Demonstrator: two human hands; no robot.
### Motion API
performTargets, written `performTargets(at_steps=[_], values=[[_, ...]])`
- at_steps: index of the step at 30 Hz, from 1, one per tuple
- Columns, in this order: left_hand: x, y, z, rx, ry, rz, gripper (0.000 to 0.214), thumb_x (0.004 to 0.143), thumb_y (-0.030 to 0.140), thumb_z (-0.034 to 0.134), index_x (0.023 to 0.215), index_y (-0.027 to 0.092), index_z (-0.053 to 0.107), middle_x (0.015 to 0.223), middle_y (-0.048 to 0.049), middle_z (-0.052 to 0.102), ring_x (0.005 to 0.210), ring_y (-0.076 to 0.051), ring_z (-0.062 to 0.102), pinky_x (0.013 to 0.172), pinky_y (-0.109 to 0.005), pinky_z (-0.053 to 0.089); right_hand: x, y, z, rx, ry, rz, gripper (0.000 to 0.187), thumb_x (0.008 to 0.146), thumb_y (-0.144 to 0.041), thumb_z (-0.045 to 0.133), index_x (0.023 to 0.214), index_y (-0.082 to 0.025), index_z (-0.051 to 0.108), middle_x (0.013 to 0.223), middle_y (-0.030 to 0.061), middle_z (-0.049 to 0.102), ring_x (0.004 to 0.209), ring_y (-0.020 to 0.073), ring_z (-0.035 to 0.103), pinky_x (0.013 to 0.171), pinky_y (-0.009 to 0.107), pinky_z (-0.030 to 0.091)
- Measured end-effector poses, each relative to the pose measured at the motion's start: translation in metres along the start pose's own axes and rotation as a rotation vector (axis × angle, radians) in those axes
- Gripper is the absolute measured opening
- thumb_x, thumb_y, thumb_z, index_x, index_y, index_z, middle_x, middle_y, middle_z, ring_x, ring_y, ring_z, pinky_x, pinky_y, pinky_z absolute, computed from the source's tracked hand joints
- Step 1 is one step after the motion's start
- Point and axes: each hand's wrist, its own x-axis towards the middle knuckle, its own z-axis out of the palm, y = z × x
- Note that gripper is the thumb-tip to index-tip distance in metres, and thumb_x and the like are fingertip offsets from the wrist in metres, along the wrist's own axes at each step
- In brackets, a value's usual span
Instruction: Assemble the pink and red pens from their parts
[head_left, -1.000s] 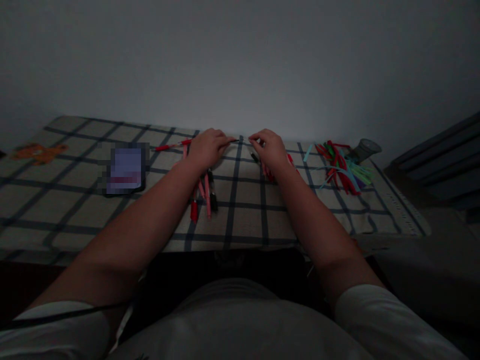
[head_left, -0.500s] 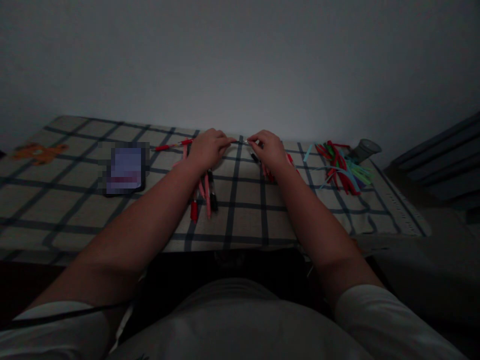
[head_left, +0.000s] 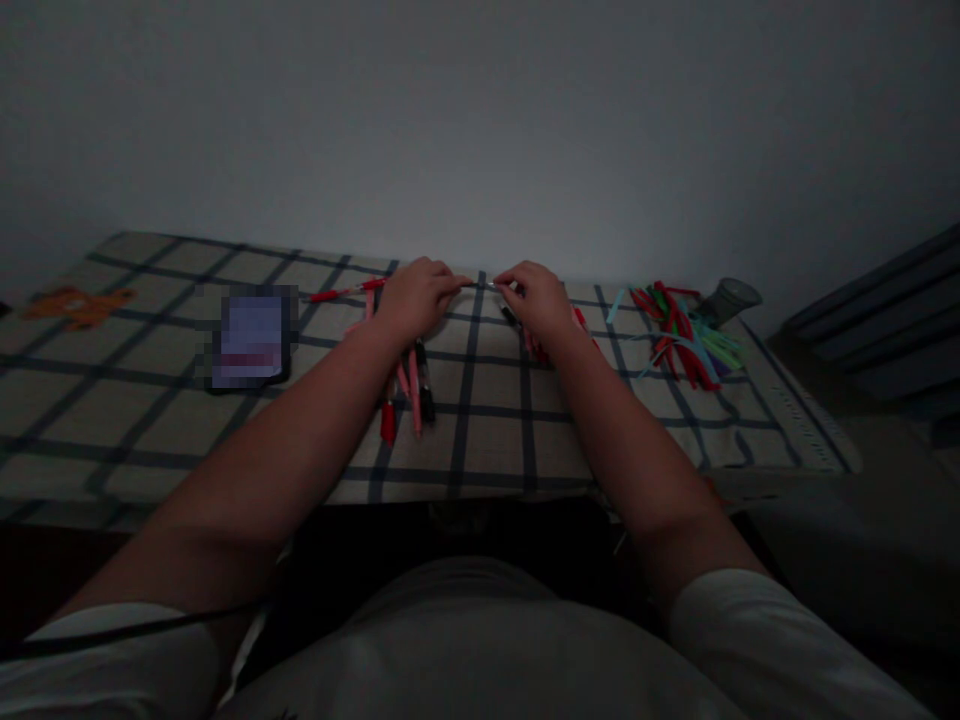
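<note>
My left hand (head_left: 421, 297) is closed in a pinch at the left end of a thin dark pen (head_left: 482, 284) with a pale, shiny right part. At that right end, the thumb and fingertips of my right hand (head_left: 538, 295) are pinched together. The pen lies level between both hands near the table's far edge; its ends are hidden by fingers. Under my left wrist lie several red, pink and black pens (head_left: 414, 390). A red pen (head_left: 341, 292) points out to the left. More red and black pens (head_left: 534, 345) lie partly hidden beneath my right hand.
A checked cloth (head_left: 495, 430) covers the table, which meets a plain wall (head_left: 480, 130). On the left are a blurred-out phone-like device (head_left: 251, 340) and an orange flat figure (head_left: 79, 305). Coloured strips (head_left: 686, 340) and a grey cup-like container (head_left: 731, 300) are on the right.
</note>
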Motion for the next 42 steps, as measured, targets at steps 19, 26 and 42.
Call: performTargets(at_steps=[19, 26, 42], values=[[-0.0001, 0.0000, 0.0039, 0.006, 0.005, 0.020, 0.045, 0.113, 0.026, 0.057, 0.150, 0.033, 0.083, 0.133, -0.0097, 0.083, 0.124, -0.031, 0.071, 0.098, -0.042, 0.055, -0.0005, -0.0031, 0.0005, -0.041, -0.020, 0.022, 0.024, 0.107, -0.017, 0.066, 0.115, -0.021, 0.088, 0.120, 0.0134, 0.083, 0.121, 0.0311, 0.073, 0.113, 0.046, 0.053], [0.0005, -0.0001, 0.0032, -0.022, 0.001, 0.026, 0.045, 0.113, 0.024, 0.057, 0.149, 0.032, 0.083, 0.133, -0.0116, 0.083, 0.122, -0.032, 0.072, 0.099, -0.045, 0.056, -0.0009, -0.0026, 0.0016, -0.049, -0.020, 0.029, 0.023, 0.105, -0.015, 0.068, 0.114, -0.021, 0.088, 0.122, 0.0129, 0.084, 0.122, 0.0313, 0.073, 0.113, 0.045, 0.054], [-0.0008, -0.0002, 0.0016, 0.010, 0.008, -0.010, 0.045, 0.112, 0.026, 0.056, 0.146, 0.035, 0.084, 0.132, -0.0084, 0.084, 0.124, -0.031, 0.072, 0.099, -0.042, 0.056, 0.0000, -0.0079, -0.0058, -0.015, -0.037, 0.031, 0.023, 0.105, -0.018, 0.065, 0.112, -0.022, 0.087, 0.121, 0.0125, 0.084, 0.121, 0.0312, 0.072, 0.116, 0.048, 0.052]])
